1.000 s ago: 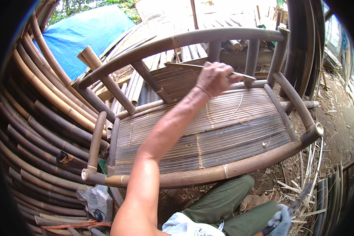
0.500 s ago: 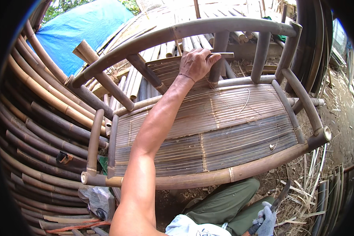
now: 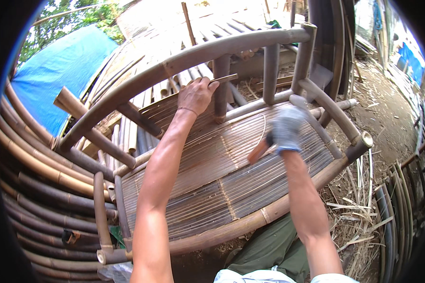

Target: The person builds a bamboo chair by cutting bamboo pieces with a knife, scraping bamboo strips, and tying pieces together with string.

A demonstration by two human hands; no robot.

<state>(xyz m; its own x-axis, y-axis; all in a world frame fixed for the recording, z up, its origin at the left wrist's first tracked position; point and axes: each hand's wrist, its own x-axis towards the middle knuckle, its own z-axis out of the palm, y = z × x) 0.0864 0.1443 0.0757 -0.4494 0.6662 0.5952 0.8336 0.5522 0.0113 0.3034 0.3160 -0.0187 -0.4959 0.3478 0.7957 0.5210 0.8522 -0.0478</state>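
Note:
A bamboo bench [image 3: 250,214] with a slatted seat and curved backrest rail stands in front of me. My left hand [image 3: 196,95] is closed over the top edge of a bamboo slat panel [image 3: 163,111], which leans between the backrest posts below the rail. My right hand [image 3: 289,128], in a grey knitted glove and smeared by motion, grips a machete above the right part of the seat. The machete's brown wooden handle [image 3: 259,150] sticks out below the glove. Its blurred grey blade [image 3: 320,75] reaches up past the bench's right backrest post. A loose thin strip lies on the seat.
Dark bamboo poles [image 3: 47,207] are stacked along the left. A blue tarp [image 3: 63,70] covers something at the far left. More cut poles lie behind the bench. Pale bamboo shavings [image 3: 354,212] litter the ground at right, beside upright split lengths [image 3: 396,212].
My right hand has risen from beside my leg to above the seat with the machete. My left hand stays on the slat panel. The view has swung to the right.

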